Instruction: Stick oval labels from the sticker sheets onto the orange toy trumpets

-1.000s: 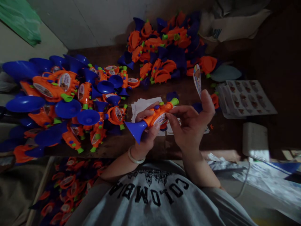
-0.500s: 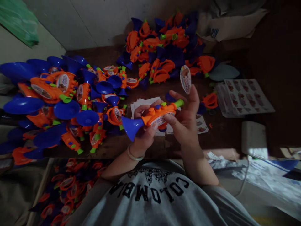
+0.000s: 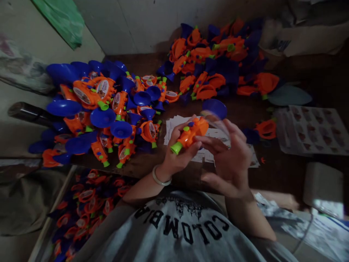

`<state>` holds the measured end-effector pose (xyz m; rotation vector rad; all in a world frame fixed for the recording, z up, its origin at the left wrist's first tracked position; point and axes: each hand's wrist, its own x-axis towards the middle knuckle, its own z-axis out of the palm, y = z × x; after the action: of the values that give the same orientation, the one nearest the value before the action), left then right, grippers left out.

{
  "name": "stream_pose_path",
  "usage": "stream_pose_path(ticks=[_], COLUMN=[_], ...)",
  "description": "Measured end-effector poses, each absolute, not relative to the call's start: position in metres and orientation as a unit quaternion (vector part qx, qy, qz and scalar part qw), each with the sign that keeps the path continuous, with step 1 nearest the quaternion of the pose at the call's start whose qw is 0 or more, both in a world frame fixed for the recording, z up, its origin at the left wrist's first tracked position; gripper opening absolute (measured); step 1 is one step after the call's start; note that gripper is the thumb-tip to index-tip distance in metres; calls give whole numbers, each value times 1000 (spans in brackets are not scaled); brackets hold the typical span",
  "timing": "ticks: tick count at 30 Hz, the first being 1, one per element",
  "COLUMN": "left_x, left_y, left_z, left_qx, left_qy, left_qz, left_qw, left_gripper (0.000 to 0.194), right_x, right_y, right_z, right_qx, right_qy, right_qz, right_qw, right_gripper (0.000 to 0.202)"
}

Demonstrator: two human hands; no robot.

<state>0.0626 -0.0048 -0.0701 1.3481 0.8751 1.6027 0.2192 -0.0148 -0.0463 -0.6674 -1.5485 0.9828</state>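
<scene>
My left hand [image 3: 178,154] is wrapped round an orange toy trumpet [image 3: 192,133], whose green mouthpiece points down-left toward me and whose blue bell faces away. My right hand [image 3: 230,160] is just right of the toy, with a blurred oval sticker [image 3: 218,125] at its raised fingers and the thumb spread apart. Beneath the hands lie white paper sheets [image 3: 176,123]. Sheets of oval stickers [image 3: 316,127] lie on the right of the table.
Labelled trumpets [image 3: 120,103] are heaped on the left, more trumpets [image 3: 201,54] at the back. A bin of trumpets [image 3: 87,211] stands below the table's left front. A black cylinder [image 3: 29,112] is at far left, a pale box [image 3: 324,189] at right.
The trumpet has been turned round in my left hand, its mouthpiece now toward me. My right hand has let go of the toy's side and moved right. The view has shifted.
</scene>
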Motion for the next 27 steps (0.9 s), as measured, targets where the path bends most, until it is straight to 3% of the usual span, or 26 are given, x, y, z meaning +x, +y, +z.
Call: stream_pose_path(ticks=[3, 6, 11, 27], left_x=[56, 52, 50, 53], left_y=[-5, -6, -10, -13], left_z=[-66, -64, -62, -55], left_qx=[468, 454, 467, 500], left_qy=[322, 276, 247, 256], left_qz=[637, 616, 589, 574], left_qw=[520, 581, 612, 596], left_gripper=[59, 66, 71, 62], right_x=[222, 224, 221, 219], right_y=[-7, 3, 4, 1], right_z=[-38, -35, -33, -29], right_qx=[-288, -374, -424, -432], right_qy=[-531, -489, -533, -554], right_qz=[448, 426, 422, 415], right_qw=[658, 663, 598, 578], right_gripper=[42, 13, 15, 15])
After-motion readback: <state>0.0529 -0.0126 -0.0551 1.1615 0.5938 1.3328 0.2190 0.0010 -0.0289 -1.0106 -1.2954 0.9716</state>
